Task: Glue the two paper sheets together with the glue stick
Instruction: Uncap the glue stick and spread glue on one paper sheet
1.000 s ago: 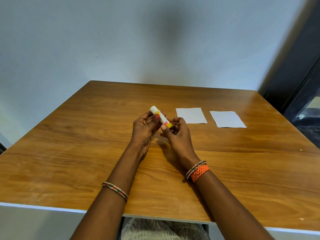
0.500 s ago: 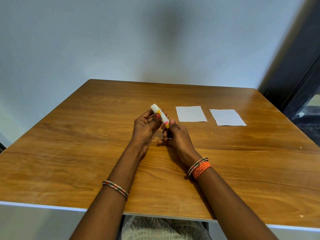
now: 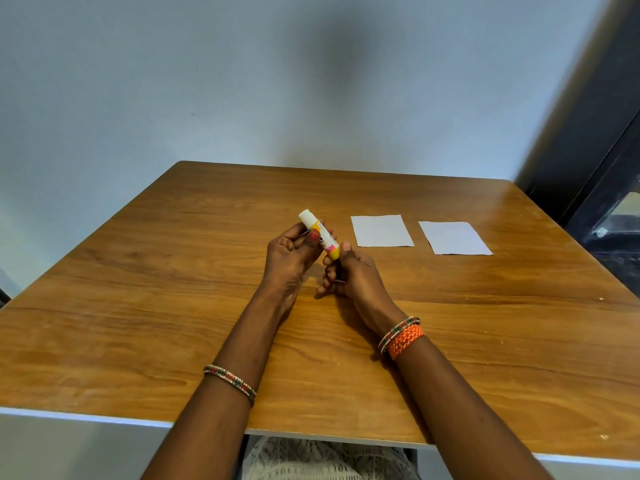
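A glue stick [image 3: 318, 233] with a white cap and a yellow and pink body is held tilted above the middle of the wooden table [image 3: 173, 306], cap end up and to the left. My left hand [image 3: 294, 254] grips its body. My right hand [image 3: 349, 275] pinches its yellow bottom end with thumb and fingers. Two white paper sheets lie flat, side by side and apart, to the right of my hands: the nearer sheet [image 3: 381, 231] and the farther right sheet [image 3: 453, 238].
A pale wall rises behind the table's far edge. A dark door or window frame [image 3: 609, 174] stands at the right. The table's white front edge [image 3: 86, 415] is close to my body.
Both hands stayed at the table's middle. The glue stick has tilted more upright and my right hand has shifted lower, onto its bottom end.
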